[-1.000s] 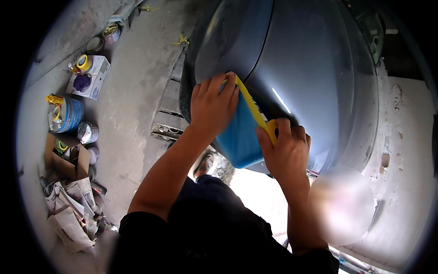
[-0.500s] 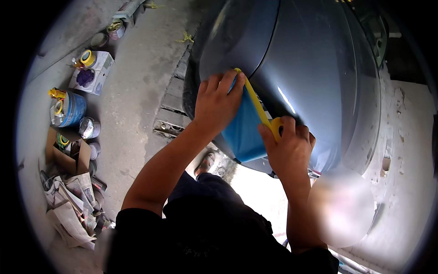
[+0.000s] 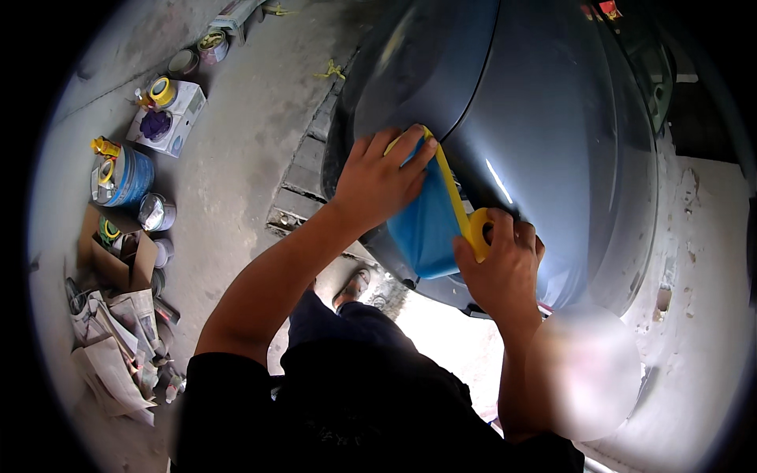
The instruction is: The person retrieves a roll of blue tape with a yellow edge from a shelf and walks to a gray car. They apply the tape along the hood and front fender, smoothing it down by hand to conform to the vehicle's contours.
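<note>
A grey-blue car body panel (image 3: pixel 552 134) fills the upper right. My left hand (image 3: pixel 378 181) presses flat on the top end of a yellow tape strip (image 3: pixel 449 185) that runs along the upper edge of a blue masking sheet (image 3: pixel 426 229) on the panel. My right hand (image 3: pixel 501 272) grips the yellow tape roll (image 3: pixel 479 234) at the strip's lower end, against the panel.
On the concrete floor at the left stand a white box with a tape roll (image 3: pixel 167 110), a blue paint can (image 3: pixel 122 175), small tins (image 3: pixel 156 211), an open cardboard box (image 3: pixel 114 252) and crumpled newspapers (image 3: pixel 110 347). A floor grate (image 3: pixel 303 177) lies beside the car.
My left hand has slid a little up the panel along the tape. My right hand with the roll has stayed near the strip's lower end.
</note>
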`<state>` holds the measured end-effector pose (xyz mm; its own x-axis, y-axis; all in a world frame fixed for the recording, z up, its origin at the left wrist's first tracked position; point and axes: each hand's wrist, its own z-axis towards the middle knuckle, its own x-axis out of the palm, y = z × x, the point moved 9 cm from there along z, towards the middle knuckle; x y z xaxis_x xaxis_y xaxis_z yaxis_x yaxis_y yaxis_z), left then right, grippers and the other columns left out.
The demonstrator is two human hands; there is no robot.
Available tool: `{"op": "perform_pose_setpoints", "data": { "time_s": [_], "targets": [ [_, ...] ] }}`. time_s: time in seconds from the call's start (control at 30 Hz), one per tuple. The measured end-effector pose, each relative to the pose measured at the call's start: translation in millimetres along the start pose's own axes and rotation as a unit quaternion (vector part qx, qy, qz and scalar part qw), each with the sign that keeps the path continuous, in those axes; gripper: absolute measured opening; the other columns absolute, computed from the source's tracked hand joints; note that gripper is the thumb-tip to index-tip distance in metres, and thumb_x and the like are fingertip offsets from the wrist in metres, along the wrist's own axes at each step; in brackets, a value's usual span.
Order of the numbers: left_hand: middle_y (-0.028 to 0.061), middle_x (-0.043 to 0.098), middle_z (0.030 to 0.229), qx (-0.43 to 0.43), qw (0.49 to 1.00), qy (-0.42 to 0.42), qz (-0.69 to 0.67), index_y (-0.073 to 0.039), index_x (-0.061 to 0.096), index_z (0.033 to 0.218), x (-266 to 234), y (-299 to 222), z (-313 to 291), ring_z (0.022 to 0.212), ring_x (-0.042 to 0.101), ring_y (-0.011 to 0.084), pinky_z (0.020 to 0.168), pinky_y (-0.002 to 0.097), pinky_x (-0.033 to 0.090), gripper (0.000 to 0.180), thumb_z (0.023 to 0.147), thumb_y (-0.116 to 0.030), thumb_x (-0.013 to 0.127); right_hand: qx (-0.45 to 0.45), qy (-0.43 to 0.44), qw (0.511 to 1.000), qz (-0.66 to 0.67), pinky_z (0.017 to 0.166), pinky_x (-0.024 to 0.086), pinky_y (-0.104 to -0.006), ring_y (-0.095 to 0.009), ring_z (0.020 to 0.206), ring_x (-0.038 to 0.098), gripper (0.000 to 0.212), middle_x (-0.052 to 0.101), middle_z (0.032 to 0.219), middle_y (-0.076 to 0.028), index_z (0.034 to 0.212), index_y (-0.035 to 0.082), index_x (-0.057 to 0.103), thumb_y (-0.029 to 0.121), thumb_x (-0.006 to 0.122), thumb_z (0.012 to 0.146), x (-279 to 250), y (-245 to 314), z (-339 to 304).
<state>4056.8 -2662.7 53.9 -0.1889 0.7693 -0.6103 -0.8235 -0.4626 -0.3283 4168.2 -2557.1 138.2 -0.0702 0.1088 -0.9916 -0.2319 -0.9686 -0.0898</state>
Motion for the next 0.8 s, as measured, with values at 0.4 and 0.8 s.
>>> {"op": "perform_pose_setpoints", "data": {
  "time_s": [0.4, 0.8],
  "targets": [
    [0.0068, 0.051, 0.142, -0.077, 0.997, 0.027, 0.005, -0.019, 0.061, 0.138, 9, -5, -6, 0.126, 0.052, 0.0291, 0.098, 0.0450, 0.044, 0.055, 0.084, -0.023, 0.075, -0.057, -0.040, 0.997, -0.037, 0.098, 0.038, -0.0516, -0.035, 0.100, 0.060, 0.048, 0.074, 0.092, -0.019, 0.115, 0.001, 0.063, 0.029, 0.077, 0.080, -30, 21, 7],
    [0.0136, 0.044, 0.145, -0.168, 0.980, 0.001, -0.110, -0.011, 0.052, 0.146, 17, -22, -15, 0.136, 0.041, 0.0366, 0.109, 0.0502, 0.036, 0.065, 0.084, -0.015, 0.072, -0.043, -0.046, 0.997, -0.046, 0.098, 0.037, -0.0493, -0.032, 0.095, 0.060, 0.044, 0.075, 0.093, -0.015, 0.110, 0.001, 0.065, 0.028, 0.077, 0.077, -38, 14, 14]
  ]
}}
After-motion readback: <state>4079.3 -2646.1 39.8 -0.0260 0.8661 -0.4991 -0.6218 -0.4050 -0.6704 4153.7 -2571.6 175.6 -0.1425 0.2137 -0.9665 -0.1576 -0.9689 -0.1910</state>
